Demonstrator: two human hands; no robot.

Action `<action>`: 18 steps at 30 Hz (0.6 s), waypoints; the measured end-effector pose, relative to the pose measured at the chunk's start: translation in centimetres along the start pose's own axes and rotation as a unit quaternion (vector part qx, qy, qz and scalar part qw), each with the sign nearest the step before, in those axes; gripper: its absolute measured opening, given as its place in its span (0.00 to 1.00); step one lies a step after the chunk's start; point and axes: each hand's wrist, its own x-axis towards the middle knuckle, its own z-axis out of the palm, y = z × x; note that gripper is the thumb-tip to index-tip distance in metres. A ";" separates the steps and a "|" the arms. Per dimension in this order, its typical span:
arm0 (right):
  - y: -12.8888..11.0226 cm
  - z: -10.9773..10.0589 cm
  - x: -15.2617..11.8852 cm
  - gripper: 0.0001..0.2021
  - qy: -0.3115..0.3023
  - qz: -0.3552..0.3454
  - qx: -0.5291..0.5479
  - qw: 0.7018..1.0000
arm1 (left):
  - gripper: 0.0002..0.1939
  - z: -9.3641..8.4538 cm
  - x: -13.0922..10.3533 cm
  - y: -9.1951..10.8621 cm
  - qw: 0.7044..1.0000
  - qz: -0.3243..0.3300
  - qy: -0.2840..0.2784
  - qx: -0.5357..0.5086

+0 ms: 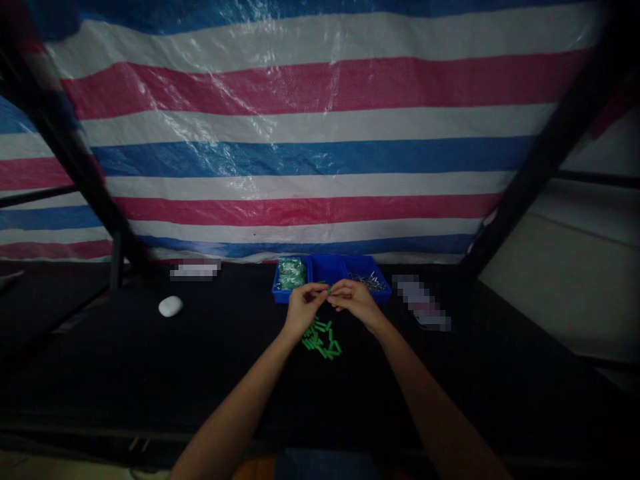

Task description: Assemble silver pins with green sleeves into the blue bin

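My left hand [303,308] and my right hand [356,301] meet fingertip to fingertip in front of a blue divided tray [327,267]. Between their pinched fingers is a small green piece, partly hidden. Several green pieces [331,349] lie loose on the black table just below my hands. In the tray's left compartment are clear bags of green pieces [292,272]. Thin metal parts [371,281], like screws or nails, lie in the right compartment. The middle compartment shows its blue bottom.
A white rounded object [171,307] sits on the black table [210,373] at the left. Blurred-out items lie at the back left and right of the tray. Dark frame posts and a striped sheet [310,160] stand behind.
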 end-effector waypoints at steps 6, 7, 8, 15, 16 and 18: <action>0.0 0.1 0.1 0.13 0.011 -0.012 -0.008 1.000 | 0.12 0.0 0.0 0.5 0.999 0.010 0.019 -0.030; 0.0 0.0 0.1 0.13 0.013 -0.014 -0.008 1.000 | 0.12 0.0 0.0 0.5 0.999 0.008 0.021 -0.039; 0.0 0.0 0.1 0.14 0.017 -0.014 -0.006 1.000 | 0.12 -0.1 0.0 0.6 0.998 0.005 0.023 -0.051; -0.3 -0.2 0.1 0.19 0.056 -0.011 0.045 0.997 | 0.13 -0.2 0.2 0.5 0.992 -0.021 0.018 -0.123; -0.4 -0.1 0.1 0.19 0.061 -0.012 0.051 0.997 | 0.13 -0.2 0.2 0.5 0.991 -0.024 0.017 -0.127; -0.5 0.0 0.0 0.19 0.070 -0.012 0.058 0.996 | 0.13 -0.3 0.3 0.4 0.990 -0.028 0.017 -0.134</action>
